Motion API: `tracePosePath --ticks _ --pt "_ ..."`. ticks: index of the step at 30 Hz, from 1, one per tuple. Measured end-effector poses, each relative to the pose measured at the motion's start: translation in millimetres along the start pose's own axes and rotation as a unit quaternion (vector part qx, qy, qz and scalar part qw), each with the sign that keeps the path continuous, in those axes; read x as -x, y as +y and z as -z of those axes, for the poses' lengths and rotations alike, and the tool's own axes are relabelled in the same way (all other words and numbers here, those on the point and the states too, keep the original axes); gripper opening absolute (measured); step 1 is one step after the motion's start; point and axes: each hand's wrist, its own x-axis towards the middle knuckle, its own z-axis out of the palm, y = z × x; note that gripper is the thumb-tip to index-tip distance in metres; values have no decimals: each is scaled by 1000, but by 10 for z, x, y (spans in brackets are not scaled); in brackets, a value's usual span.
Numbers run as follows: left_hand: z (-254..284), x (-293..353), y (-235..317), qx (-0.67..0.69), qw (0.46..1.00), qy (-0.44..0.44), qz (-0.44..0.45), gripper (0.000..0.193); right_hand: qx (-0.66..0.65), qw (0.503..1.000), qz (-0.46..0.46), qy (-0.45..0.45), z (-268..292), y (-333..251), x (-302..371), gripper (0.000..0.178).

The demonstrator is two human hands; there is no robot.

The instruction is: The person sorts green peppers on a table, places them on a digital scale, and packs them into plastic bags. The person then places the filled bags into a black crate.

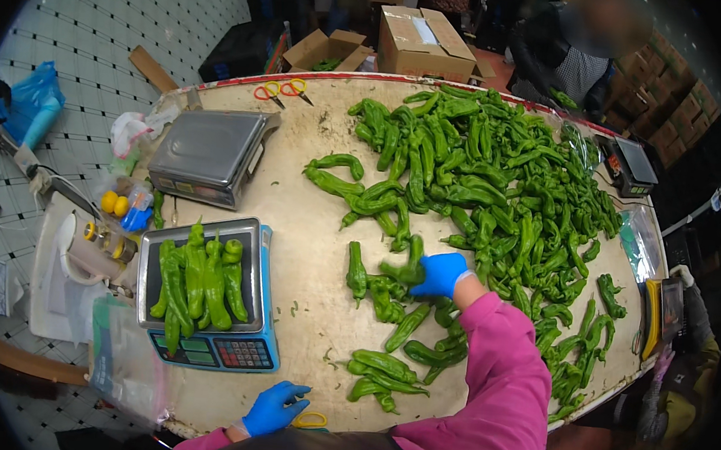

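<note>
My right hand (442, 275), in a blue glove and pink sleeve, is closed on a green pepper (411, 264) at the middle of the table. Its thumb side is partly hidden. A few loose peppers (357, 272) lie just left of it, and more (387, 367) lie nearer to me. At the table's near edge rests my left hand (274, 409), also blue-gloved, its fingers loosely apart and holding nothing. Beside it is a yellow scissors handle (310, 420). Several peppers (194, 279) lie side by side on the blue scale (271, 303) to the left.
A large pepper heap (502, 177) covers the table's far right. A second scale (208, 152) stands far left, near orange-handled scissors (284, 91). Plastic bags (121, 358) lie at the left edge. Beyond the table are cardboard boxes (423, 46) and another person (563, 67).
</note>
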Motion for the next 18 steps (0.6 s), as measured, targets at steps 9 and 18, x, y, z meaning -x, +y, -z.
tracePosePath --ticks 9,18 --pt "108 -157 -65 -40 999 0 -13 27 -45 894 -256 364 194 1887 -991 32" --pt "124 -93 -68 -35 999 35 -12 26 51 916 -261 302 335 1180 -891 63"
